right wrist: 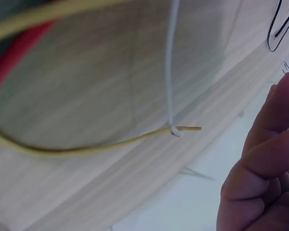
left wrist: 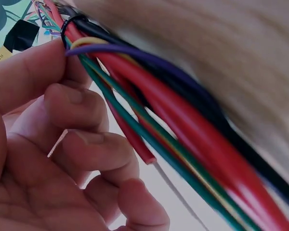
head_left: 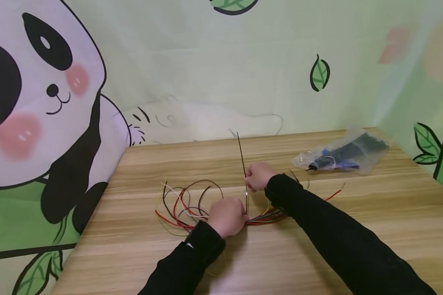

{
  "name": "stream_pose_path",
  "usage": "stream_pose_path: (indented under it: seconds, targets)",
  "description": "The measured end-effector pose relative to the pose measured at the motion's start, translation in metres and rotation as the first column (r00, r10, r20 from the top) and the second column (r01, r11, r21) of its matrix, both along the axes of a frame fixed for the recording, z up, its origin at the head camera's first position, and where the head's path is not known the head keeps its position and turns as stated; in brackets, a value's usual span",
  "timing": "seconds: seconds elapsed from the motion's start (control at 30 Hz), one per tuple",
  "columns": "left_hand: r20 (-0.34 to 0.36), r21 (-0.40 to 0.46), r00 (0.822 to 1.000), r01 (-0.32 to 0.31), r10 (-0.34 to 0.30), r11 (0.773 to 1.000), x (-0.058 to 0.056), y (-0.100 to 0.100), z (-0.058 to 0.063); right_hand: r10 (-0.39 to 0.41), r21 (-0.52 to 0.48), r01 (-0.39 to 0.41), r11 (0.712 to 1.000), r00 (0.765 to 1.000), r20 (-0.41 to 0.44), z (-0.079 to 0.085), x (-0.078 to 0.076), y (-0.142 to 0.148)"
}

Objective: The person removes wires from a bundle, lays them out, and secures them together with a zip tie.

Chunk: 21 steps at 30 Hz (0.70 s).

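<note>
A bundle of thin coloured wires [head_left: 265, 221] lies across the table, with red, black, yellow, green and white strands looping out to the left. My left hand [head_left: 227, 216] pinches the bundle near its middle. In the left wrist view a black cable tie [left wrist: 65, 30] circles the wires beside my fingertips. Its long tail rises above the bundle, and my right hand [head_left: 260, 176] grips that tail between thumb and fingers. In the right wrist view the right hand [right wrist: 267, 163] is partly cut off, near a yellow wire [right wrist: 62, 154] with a white wire end [right wrist: 169, 67] hooked over it.
A clear plastic bag [head_left: 343, 153] holding dark strips, with something blue in it, lies at the table's back right. The wooden table [head_left: 151, 164] meets a cloth backdrop [head_left: 206, 61] with a panda and leaves. Wire ends reach out beneath the right forearm.
</note>
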<state>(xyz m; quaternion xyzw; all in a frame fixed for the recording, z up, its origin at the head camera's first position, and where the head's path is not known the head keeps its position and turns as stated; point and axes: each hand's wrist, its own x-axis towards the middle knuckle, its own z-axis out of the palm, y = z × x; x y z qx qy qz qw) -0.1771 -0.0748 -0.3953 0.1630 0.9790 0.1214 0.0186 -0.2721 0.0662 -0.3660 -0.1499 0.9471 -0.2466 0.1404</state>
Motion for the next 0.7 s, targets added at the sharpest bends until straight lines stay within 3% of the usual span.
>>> stream_pose_path:
  seconds: [0.23, 0.53, 0.7]
  targets:
    - [0.015, -0.043, 1.0, 0.008, -0.008, 0.999, 0.004, 0.011, 0.003, -0.025, 0.008, 0.025, 1.0, 1.0, 0.012, -0.011, -0.003, 0.007]
    - [0.008, 0.023, 1.0, 0.021, -0.021, 1.0, 0.008, 0.012, 0.001, -0.013, 0.1, 0.012, 0.995, 1.0, 0.011, -0.013, 0.006, 0.013]
    - [0.013, 0.067, 1.0, 0.016, -0.017, 0.998, 0.01, 0.005, 0.003, 0.0, 0.005, 0.0, 1.0, 0.999, 0.045, -0.005, 0.018, 0.02]
